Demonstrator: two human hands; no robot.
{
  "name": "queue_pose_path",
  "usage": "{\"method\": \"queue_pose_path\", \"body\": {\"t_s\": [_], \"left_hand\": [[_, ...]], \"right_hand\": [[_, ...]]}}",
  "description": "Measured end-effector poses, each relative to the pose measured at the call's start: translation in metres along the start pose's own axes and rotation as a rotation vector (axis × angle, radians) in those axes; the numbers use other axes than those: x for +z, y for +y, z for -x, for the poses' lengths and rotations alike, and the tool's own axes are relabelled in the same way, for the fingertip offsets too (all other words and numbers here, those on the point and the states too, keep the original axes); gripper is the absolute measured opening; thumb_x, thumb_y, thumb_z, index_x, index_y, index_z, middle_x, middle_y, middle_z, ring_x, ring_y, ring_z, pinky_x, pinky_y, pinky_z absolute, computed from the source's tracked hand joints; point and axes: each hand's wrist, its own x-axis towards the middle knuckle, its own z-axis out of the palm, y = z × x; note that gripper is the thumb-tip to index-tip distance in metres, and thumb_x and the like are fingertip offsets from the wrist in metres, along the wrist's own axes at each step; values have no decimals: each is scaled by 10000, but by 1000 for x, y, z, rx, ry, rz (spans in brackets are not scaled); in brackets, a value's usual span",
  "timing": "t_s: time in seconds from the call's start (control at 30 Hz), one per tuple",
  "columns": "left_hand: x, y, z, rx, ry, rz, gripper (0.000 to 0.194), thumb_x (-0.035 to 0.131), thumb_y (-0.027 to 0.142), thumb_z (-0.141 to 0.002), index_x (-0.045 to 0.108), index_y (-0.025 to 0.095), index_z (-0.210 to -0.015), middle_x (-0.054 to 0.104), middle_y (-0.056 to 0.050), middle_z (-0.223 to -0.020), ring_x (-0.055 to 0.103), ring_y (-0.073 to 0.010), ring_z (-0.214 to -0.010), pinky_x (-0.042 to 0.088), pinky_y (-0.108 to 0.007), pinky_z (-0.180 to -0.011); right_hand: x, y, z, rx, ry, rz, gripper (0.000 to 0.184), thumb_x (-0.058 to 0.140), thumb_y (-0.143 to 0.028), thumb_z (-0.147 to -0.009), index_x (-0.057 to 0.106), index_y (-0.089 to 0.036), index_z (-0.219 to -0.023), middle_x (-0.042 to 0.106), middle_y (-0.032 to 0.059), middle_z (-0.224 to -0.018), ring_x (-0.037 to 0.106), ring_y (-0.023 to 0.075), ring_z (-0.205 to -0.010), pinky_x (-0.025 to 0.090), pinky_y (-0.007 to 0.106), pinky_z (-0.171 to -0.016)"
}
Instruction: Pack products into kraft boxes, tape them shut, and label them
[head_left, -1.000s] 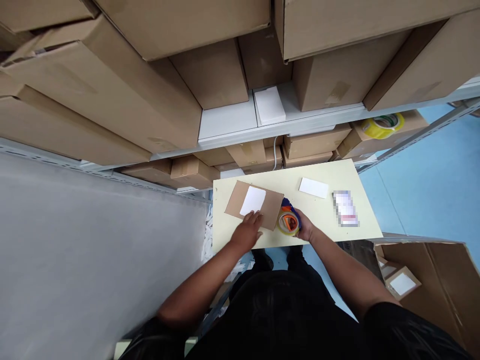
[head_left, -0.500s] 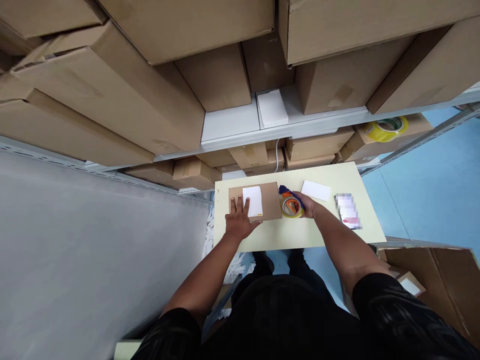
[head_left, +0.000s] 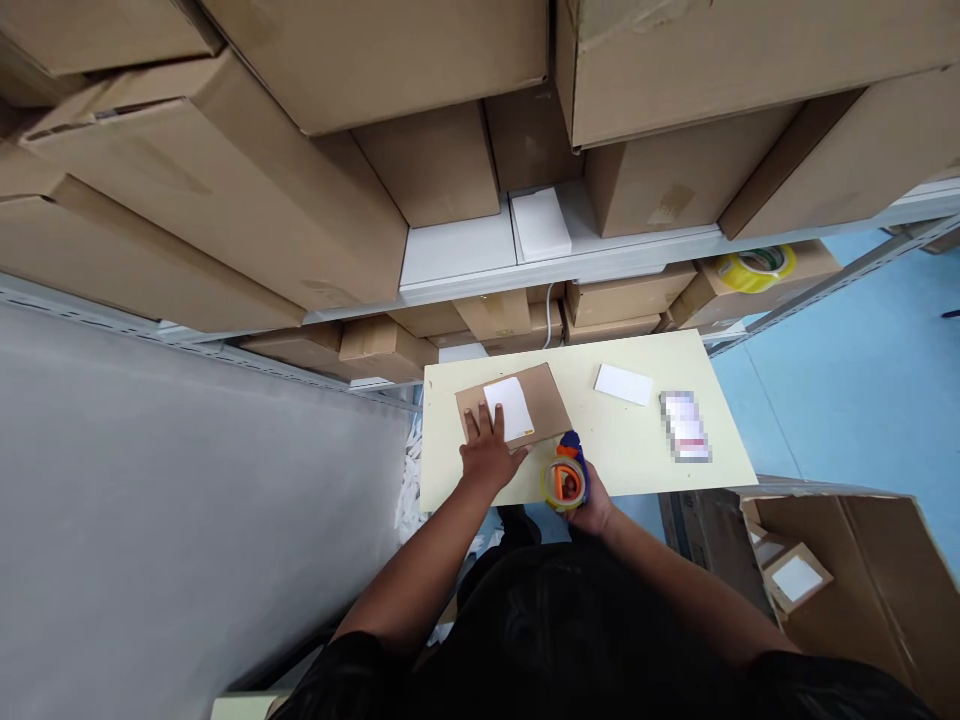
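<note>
Carton (head_left: 551, 402) touched by left hand (head_left: 491, 462), fingers spread. Tape dispenser (head_left: 559, 484) gripped in right hand (head_left: 595, 503), beside carton's right corner.

The pale cream worktop (head_left: 630, 450), a rectangular board with a few small specks, carries a flat cardboard box (head_left: 551, 395) lying askew on its left half, a thin white rectangular block (head_left: 623, 384) right of the middle, and, nearer the right end, a pixelated smartphone (head_left: 685, 426).
</note>
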Motion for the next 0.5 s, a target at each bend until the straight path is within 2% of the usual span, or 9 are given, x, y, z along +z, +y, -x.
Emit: {"method": "queue_pose_path", "body": {"t_s": [0.1, 0.2, 0.27, 0.33, 0.4, 0.5], "left_hand": [[1, -6, 19, 128, -26, -30, 1175, 660, 737, -802, 135, 147, -1672, 87, -204, -1732, 77, -504, -1559, 482, -537, -1057], [-4, -30, 24, 326, -17, -101, 1073, 763, 609, -794, 243, 241, -1658, 290, -166, -1685, 304, -438, -1501, 438, -511, -1111], [-7, -47, 16, 466, 7, -126, 959, 752, 588, -820, 325, 307, -1631, 365, -128, -1657, 362, -390, -1478, 353, -518, -1181], [-6, -59, 3, 559, 55, -139, 956, 736, 661, -801, 368, 318, -1614, 305, -113, -1691, 276, -396, -1531, 200, -567, -1250], [-1, -62, -7, 577, 106, -137, 1023, 706, 749, -768, 356, 304, -1620, 211, -114, -1724, 157, -416, -1574, 56, -624, -1260], [10, -55, -14, 510, 149, -112, 1088, 656, 819, -752, 305, 297, -1639, 146, -119, -1737, 86, -428, -1588, 17, -671, -1236]], "right_hand": [[13, -38, -11, -43, 62, -53, 481, 461, -640, -959, 704, -226, -980, 779, 50, -821, 731, 219, -752, 612, 355, -690], [19, -94, -21, 4, 135, 98, 482, 493, -636, -951, 697, -203, -1008, 776, 69, -841, 733, 235, -779, 617, 384, -703], [24, -127, -27, 23, 175, 218, 462, 539, -614, -942, 693, -184, -1012, 773, 74, -846, 728, 233, -764, 621, 382, -697], [34, -151, -33, 42, 237, 349, 455, 570, -610, -934, 684, -173, -990, 759, 76, -800, 716, 229, -718, 622, 381, -676], [46, -167, -40, 69, 276, 449, 448, 589, -607, -929, 674, -170, -972, 747, 74, -768, 708, 228, -692, 625, 383, -666], [59, -177, -47, 64, 295, 499, 442, 589, -609, -931, 665, -176, -972, 744, 65, -759, 711, 226, -692, 629, 385, -679]]}}
